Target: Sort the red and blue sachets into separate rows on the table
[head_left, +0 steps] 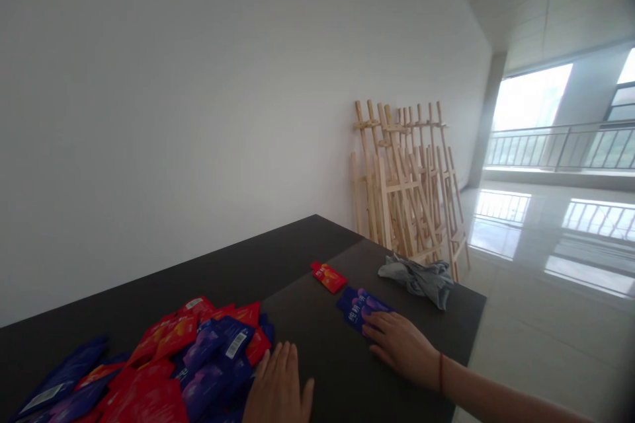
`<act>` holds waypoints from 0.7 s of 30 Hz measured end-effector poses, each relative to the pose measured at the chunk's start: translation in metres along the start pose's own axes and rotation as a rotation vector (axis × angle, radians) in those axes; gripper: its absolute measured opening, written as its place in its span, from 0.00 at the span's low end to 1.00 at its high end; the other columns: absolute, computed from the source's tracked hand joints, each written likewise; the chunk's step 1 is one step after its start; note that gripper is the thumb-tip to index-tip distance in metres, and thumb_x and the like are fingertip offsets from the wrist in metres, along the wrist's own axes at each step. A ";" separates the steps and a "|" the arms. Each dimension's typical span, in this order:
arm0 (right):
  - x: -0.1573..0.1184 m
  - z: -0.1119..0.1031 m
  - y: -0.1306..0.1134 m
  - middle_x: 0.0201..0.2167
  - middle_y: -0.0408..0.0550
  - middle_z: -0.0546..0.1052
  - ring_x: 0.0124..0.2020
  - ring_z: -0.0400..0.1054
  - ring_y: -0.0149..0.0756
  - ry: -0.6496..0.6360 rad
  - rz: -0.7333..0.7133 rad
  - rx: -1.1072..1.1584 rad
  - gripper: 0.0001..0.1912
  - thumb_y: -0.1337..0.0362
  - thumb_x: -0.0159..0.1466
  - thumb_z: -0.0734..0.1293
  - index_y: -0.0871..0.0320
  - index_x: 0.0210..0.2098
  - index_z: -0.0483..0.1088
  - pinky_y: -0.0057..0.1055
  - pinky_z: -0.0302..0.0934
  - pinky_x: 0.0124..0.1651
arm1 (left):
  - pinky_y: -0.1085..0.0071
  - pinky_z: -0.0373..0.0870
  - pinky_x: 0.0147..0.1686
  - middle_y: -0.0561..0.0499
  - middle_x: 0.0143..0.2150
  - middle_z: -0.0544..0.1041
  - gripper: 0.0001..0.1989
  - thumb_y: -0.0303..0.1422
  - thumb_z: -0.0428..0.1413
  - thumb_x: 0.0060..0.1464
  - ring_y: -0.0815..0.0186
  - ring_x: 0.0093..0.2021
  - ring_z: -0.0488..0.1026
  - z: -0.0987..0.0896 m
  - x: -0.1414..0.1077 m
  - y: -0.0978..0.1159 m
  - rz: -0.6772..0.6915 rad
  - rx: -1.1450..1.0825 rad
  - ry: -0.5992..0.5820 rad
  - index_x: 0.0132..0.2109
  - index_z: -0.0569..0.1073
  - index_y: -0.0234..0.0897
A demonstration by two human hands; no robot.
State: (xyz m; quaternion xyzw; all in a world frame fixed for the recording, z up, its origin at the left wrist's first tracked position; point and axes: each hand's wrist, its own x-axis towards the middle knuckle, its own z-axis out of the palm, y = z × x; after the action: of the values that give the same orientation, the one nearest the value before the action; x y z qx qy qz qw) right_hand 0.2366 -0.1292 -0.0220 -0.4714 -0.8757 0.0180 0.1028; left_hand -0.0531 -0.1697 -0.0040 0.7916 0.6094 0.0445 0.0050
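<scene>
Head view: right hand (404,346), fingers extended, touches a glossy blue pouch (354,312); empty left hand (278,386) lies outstretched beside heaped pouches (176,334).

Crumpled grey cloth (421,279) sits on the dark table (288,251) near its far right edge; behind that edge, a bunch of bare wooden easels (397,186) leans against the plain white wall (198,112), overlapping too much to count, some feet hidden by the tabletop. Right side: glossy pale tiled floor (536,327) with window reflections, metal railing (558,145) across bright windows (534,96), pale column (588,96) between them. Panelled white ceiling (526,0) above, top right.
</scene>
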 end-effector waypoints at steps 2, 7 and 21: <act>0.005 -0.004 -0.001 0.57 0.58 0.73 0.57 0.66 0.52 -0.001 -0.008 -0.007 0.18 0.62 0.68 0.61 0.58 0.53 0.74 0.50 0.58 0.58 | 0.52 0.61 0.63 0.36 0.60 0.72 0.25 0.35 0.46 0.60 0.50 0.61 0.69 -0.035 -0.003 -0.015 -0.117 0.009 -0.020 0.59 0.71 0.27; 0.047 -0.019 -0.043 0.52 0.59 0.76 0.54 0.68 0.51 0.021 -0.049 0.020 0.16 0.68 0.66 0.61 0.61 0.48 0.76 0.48 0.59 0.58 | 0.57 0.67 0.54 0.39 0.52 0.79 0.22 0.30 0.39 0.63 0.54 0.53 0.76 -0.106 -0.018 -0.091 -0.378 0.008 -0.014 0.52 0.75 0.32; 0.148 0.032 -0.302 0.43 0.67 0.77 0.39 0.72 0.52 0.068 -0.518 0.216 0.28 0.51 0.58 0.68 0.70 0.47 0.72 0.42 0.69 0.36 | 0.59 0.69 0.43 0.33 0.46 0.80 0.21 0.20 0.40 0.56 0.48 0.49 0.78 -0.114 -0.046 -0.129 -0.570 0.131 -0.141 0.44 0.76 0.28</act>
State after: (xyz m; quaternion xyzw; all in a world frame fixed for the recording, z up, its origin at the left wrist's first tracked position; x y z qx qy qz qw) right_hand -0.0971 -0.1721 0.0098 -0.2184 -0.9561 0.0683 0.1828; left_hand -0.1981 -0.1856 0.0985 0.5883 0.8069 -0.0530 0.0086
